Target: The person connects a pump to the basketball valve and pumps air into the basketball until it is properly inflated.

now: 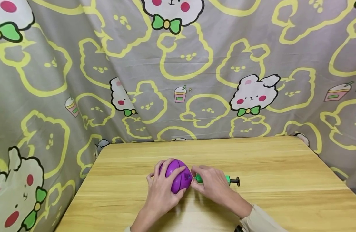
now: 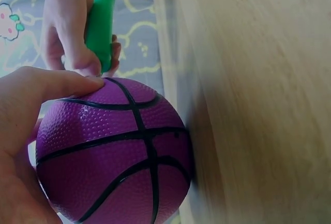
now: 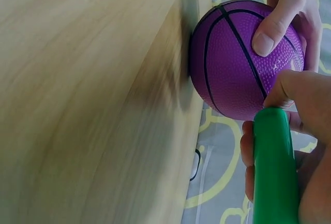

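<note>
A small purple basketball (image 1: 181, 183) with black seams rests on the wooden table. My left hand (image 1: 163, 190) grips it from the left, fingers spread over the top and the thumb on the near side. On the ball's right, my right hand (image 1: 212, 184) holds a green hand pump (image 3: 274, 167) lying roughly level, its tip toward the ball. The pump's black handle (image 1: 236, 181) sticks out to the right of that hand. My right thumb and forefinger pinch close to the ball's surface, where a thin pale needle (image 1: 194, 178) shows; how deep it sits is hidden.
The light wooden table (image 1: 123, 193) spreads out around both hands. Behind its far edge hangs a grey curtain (image 1: 195, 64) with yellow cartoon outlines and white rabbits, which also runs along the left side.
</note>
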`<state>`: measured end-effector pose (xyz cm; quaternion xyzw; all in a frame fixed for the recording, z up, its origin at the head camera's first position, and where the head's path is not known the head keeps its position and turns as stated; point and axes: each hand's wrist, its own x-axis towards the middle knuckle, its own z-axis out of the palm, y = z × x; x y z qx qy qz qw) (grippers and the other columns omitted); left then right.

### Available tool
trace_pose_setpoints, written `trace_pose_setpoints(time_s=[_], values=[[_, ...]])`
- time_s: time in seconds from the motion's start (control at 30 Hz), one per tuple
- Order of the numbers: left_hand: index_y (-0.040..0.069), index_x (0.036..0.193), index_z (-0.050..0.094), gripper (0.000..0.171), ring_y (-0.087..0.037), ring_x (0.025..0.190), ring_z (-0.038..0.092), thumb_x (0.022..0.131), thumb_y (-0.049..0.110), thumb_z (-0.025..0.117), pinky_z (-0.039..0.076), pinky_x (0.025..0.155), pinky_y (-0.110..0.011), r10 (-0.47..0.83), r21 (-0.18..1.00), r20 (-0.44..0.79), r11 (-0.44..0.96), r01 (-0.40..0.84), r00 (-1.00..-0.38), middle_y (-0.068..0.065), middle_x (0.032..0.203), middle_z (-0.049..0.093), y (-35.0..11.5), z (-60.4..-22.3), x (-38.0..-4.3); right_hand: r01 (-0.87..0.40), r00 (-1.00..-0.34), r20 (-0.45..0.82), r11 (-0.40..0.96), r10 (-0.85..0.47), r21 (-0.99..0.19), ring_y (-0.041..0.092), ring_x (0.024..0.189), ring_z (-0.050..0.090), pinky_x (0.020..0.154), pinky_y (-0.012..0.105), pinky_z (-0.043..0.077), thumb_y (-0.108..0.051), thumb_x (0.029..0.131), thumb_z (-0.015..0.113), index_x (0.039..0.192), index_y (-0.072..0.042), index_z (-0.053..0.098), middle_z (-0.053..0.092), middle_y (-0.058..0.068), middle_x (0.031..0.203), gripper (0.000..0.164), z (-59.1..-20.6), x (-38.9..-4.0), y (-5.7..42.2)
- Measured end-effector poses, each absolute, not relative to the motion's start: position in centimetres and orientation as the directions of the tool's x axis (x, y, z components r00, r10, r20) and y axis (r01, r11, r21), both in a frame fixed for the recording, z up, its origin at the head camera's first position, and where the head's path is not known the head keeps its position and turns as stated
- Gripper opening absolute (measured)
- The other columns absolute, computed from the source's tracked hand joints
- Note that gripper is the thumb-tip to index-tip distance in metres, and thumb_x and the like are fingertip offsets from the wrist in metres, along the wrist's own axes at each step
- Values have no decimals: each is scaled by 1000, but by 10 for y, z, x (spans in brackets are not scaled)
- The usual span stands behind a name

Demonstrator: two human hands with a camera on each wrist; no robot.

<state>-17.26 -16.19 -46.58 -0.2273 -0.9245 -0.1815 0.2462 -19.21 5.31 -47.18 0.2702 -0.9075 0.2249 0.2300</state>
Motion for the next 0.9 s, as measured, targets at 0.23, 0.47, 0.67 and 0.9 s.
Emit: trace_pose_setpoints(time_s=[0.23,0.47,0.67,0.9], values=[[38,133,65,73,-36,136,37,65,41,91,40,83,-67,336,222,535,829,513,-775,-6,149,46,-160,-465,-174,-604,-741,541,746,-398,-280,-1,51,33,41,19,28,-18,75,74,86,-24,63,44,-16,67,17,-470,-192,58],[37,133,64,75,-35,136,36,65,41,92,41,82,-65,326,237,521,833,501,-789,-5,149,46,-163,-464,-175,-670,-688,575,693,-443,-267,-1,55,34,45,17,29,-14,83,75,98,-22,70,57,-11,76,18,-472,-191,57],[36,134,64,74,-35,137,36,65,42,91,40,83,-64,339,221,523,833,508,-782,-6,150,46,-164,-463,-174,-659,-667,583,732,-464,-172,1,55,32,48,20,30,-15,88,75,100,-21,70,49,-12,71,14,-471,-187,55],[38,134,64,75,-35,136,37,64,42,91,40,81,-64,338,207,540,834,512,-770,-7,149,47,-163,-466,-174,-592,-698,572,796,-431,-123,3,59,39,56,26,31,-24,93,74,100,-26,67,53,-10,76,10,-474,-182,56]])
